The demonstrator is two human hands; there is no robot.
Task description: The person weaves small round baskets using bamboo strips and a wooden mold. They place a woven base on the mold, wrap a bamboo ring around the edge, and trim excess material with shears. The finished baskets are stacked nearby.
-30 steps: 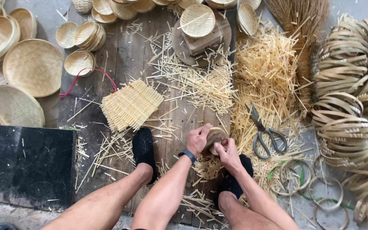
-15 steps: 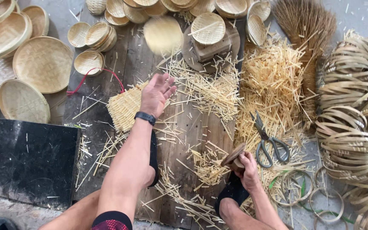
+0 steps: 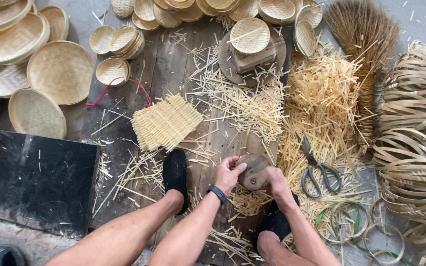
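Head view: both hands closed on a small round wooden block [image 3: 253, 171] between the feet.
Left hand [image 3: 229, 173] gripping its left edge, right hand [image 3: 275, 178] its right; scissors [image 3: 315, 166] just right, woven mat [image 3: 166, 122] apart upper-left, littered floorboards [image 3: 173, 64] beyond.

A woven mat [image 3: 166, 121] is placed left of the straw pile [image 3: 321, 106]; scissors [image 3: 316, 167] lie right of the hands, baskets [image 3: 60, 71] far left.

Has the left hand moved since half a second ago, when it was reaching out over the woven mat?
Yes. The left hand has come back from the square woven mat toward the person, and now meets the right hand on the round brown piece, left of the scissors.
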